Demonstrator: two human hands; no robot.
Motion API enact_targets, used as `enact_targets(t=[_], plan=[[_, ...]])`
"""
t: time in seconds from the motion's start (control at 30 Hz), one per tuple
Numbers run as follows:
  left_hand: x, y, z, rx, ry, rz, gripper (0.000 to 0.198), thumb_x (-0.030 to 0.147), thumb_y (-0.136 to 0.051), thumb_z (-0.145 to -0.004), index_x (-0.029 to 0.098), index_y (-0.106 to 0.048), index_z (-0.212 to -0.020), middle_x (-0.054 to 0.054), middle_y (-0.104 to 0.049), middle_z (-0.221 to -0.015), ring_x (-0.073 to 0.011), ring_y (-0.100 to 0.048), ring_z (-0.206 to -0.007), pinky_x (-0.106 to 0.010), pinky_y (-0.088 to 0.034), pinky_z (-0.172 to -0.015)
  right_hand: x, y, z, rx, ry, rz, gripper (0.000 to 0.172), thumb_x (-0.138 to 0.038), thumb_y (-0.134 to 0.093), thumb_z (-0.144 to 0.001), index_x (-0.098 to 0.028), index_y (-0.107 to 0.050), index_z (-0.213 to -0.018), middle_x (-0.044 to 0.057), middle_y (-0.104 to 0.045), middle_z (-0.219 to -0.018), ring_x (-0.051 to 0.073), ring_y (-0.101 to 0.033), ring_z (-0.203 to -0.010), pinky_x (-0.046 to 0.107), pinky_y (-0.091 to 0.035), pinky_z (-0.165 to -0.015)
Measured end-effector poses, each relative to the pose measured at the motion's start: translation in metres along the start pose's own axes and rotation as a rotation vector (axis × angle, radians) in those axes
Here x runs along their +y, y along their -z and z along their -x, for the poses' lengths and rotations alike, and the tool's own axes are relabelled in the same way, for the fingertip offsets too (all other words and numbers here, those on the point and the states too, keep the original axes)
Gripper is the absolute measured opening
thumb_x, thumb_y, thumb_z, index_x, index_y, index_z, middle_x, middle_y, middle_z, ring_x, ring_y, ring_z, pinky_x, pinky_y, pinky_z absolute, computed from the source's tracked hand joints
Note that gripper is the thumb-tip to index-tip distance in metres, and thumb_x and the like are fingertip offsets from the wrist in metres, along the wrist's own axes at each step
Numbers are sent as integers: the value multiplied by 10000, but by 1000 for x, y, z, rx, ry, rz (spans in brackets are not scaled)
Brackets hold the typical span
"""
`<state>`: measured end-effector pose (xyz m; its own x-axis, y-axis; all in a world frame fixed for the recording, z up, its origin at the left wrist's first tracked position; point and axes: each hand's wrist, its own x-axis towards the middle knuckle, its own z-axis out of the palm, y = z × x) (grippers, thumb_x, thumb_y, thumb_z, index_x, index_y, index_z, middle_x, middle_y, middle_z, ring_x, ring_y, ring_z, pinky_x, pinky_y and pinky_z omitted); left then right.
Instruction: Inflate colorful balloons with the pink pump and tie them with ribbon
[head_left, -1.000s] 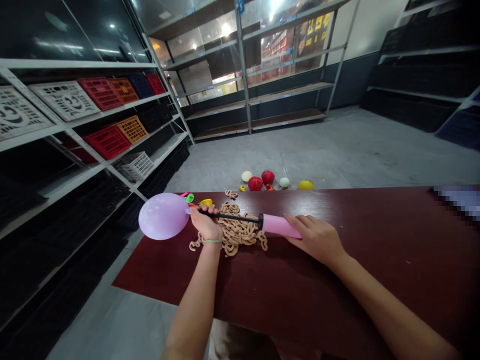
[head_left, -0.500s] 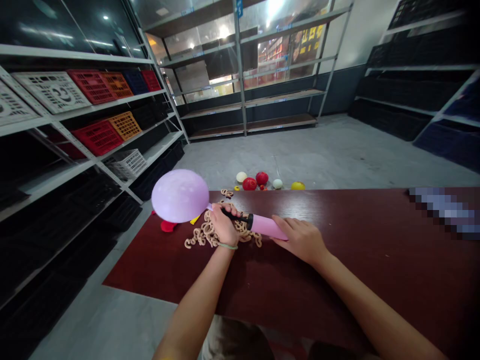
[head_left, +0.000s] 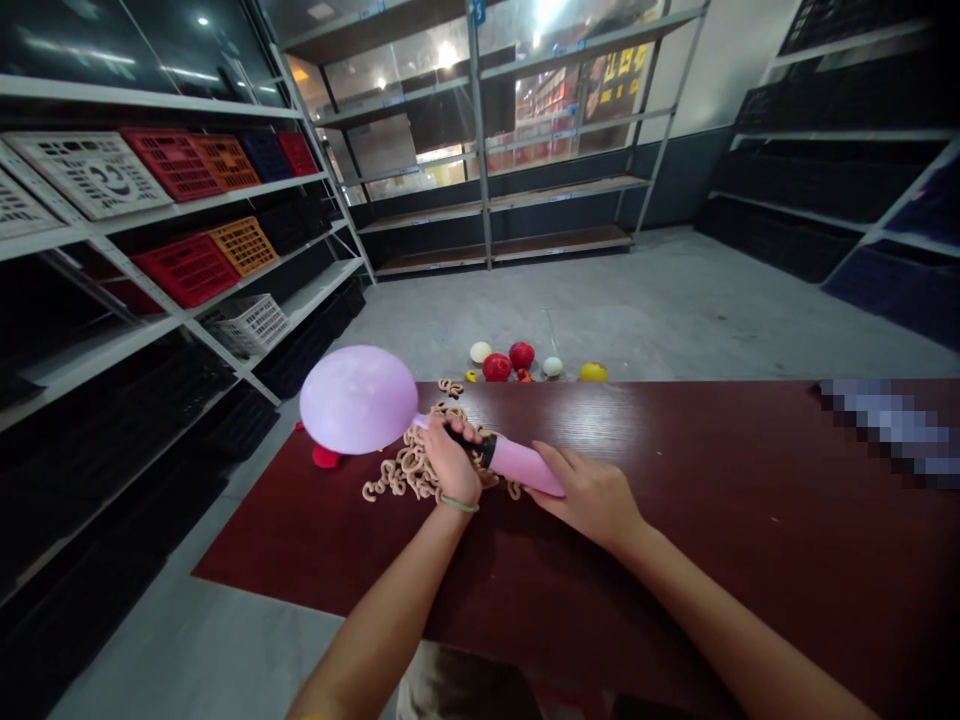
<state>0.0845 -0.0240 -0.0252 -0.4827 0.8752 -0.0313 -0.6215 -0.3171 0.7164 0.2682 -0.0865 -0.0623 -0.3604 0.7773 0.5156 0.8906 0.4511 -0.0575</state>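
Note:
A lilac balloon (head_left: 358,400), inflated and round, sits at the left on the end of a pink and black balloon pump (head_left: 525,466). My left hand (head_left: 454,465) is closed around the pump's black end, close to the balloon's neck. Its fingers partly cover the place where neck and pump meet. My right hand (head_left: 592,500) grips the pink barrel from the other end. Under and behind my left hand lies a heap of beige curled pieces (head_left: 401,475). Just below the balloon, a flat red piece (head_left: 325,457) rests on the table.
The dark red-brown table (head_left: 675,560) stretches to the right, where a blurred patch (head_left: 892,425) covers something. Beyond its far edge, several small balloons (head_left: 522,355) lie on the floor. Shelves with plastic crates (head_left: 187,268) stand at the left, and a metal rack (head_left: 486,200) at the back.
My right hand has pushed the pink barrel left toward my left hand, so less of the black rod shows. The balloon looks slightly bigger. The view has shifted a little.

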Motion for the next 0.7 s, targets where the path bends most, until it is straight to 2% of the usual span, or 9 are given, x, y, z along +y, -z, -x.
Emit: enact_targets(t=[0.07, 0.17, 0.37, 0.47, 0.57, 0.7], plan=[[-7, -2, 5, -49, 29, -26, 297, 445, -549, -885, 210, -411, -767, 60, -426, -596, -80, -432, -443, -225, -375, -448, -4, 0, -2, -8, -14, -33, 480, -483, -512, -915, -182, -566, -1285, 84, -715, -980, 180, -641, -771, 277, -395, -644], [-6, -1, -3, -56, 47, -17, 318, 465, -547, -882, 211, -408, -752, 59, -425, -589, -83, -433, -438, -228, -377, -445, 5, 1, -4, -21, 26, -8, 504, -505, -500, -923, -191, -550, -1314, 79, -715, -965, 185, -635, -774, 282, -392, -656], [33, 11, -35, 52, -31, 44, 273, 396, -542, -873, 217, -373, -755, 73, -378, -599, -69, -403, -440, -217, -351, -460, 45, 12, 1, 45, 113, 152, 464, -475, -508, -933, -227, -570, -1321, 60, -700, -969, 186, -594, -788, 298, -340, -673], [49, 15, -45, 127, -89, 70, 208, 325, -519, -872, 220, -373, -770, 72, -364, -603, -67, -389, -437, -217, -332, -456, 56, 16, 2, 43, 119, 190, 466, -464, -503, -940, -228, -554, -1339, 68, -694, -1002, 193, -580, -813, 305, -334, -695], [47, 15, -43, 131, -140, 92, 212, 318, -525, -870, 221, -362, -775, 74, -352, -612, -61, -379, -443, -211, -320, -458, 49, 13, -2, 52, 115, 195, 451, -462, -503, -940, -213, -574, -1309, 70, -690, -970, 193, -577, -793, 308, -328, -688], [22, 7, -18, 61, -100, 59, 260, 384, -542, -884, 216, -376, -775, 72, -367, -603, -64, -376, -443, -208, -319, -443, 18, 4, -5, 52, 121, 159, 450, -455, -499, -938, -200, -573, -1301, 57, -683, -904, 187, -585, -748, 313, -322, -648]])
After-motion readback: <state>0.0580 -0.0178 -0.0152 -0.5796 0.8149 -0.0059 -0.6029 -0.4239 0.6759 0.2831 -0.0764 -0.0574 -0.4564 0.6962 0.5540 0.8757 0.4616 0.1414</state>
